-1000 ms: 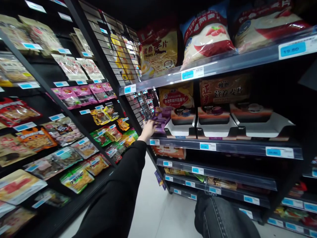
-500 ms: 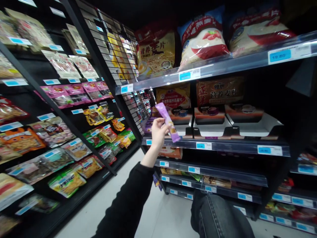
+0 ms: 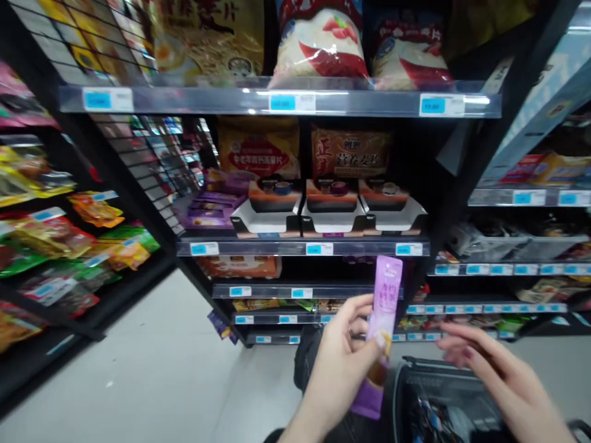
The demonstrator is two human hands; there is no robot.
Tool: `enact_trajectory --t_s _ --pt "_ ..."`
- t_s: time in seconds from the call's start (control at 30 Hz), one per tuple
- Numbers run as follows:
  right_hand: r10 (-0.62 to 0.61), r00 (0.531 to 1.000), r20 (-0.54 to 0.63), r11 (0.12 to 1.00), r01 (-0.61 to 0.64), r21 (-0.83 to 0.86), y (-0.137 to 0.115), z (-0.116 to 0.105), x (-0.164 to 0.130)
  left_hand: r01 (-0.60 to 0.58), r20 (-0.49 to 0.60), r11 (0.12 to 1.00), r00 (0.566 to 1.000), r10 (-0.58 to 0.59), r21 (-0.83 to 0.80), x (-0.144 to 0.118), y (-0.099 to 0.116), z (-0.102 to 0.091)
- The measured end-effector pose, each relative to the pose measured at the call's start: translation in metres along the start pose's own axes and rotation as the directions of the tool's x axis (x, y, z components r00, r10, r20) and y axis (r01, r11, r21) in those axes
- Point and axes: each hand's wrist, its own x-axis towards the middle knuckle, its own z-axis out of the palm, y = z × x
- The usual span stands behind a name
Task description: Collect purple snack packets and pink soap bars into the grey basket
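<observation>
Between its thumb and fingers, my left hand grips a long purple stick sachet, held nearly upright with its top leaning right. My right hand is to the right, apart from the sachet, its fingers stretched out and nothing in them. Below the hands is a dark grey shopping basket with dark, shiny packets inside that I cannot make out. Similar purple sachets lie piled at the left end of the middle shelf, beside open-fronted white and brown display boxes.
Large oatmeal bags fill the upper shelf, behind a clear price rail. A wire mesh panel closes the shelf's left side. Snack packets line the left rack. My knee and the pale floor show below.
My left hand has drawn the sachet from near the shelf toward me and to the right. My right hand and the basket have come into view as my head turned right and down.
</observation>
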Motion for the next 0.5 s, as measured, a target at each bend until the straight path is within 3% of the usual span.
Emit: enact_trajectory --t_s 0.1,0.2,0.37,0.5 --pt "-0.020 0.990 0.140 0.991 0.000 0.137 -0.035 0.028 0.015 0.082 -0.014 0.995 0.997 -0.082 0.057 -0.011 -0.018 0.017" --pt "0.021 0.989 0.150 0.994 -0.037 0.106 -0.051 0.047 0.021 0.133 -0.037 0.986 0.991 -0.130 0.101 -0.014 -0.030 0.021" --pt "0.112 0.993 0.020 0.991 -0.114 0.068 -0.038 0.052 0.007 0.182 0.002 0.978 0.983 -0.183 0.102 -0.006 -0.042 0.020" --pt "0.186 0.973 -0.136 0.977 -0.168 0.133 -0.016 0.051 -0.005 0.226 0.053 0.969 0.971 -0.232 0.103 -0.002 -0.051 0.022"
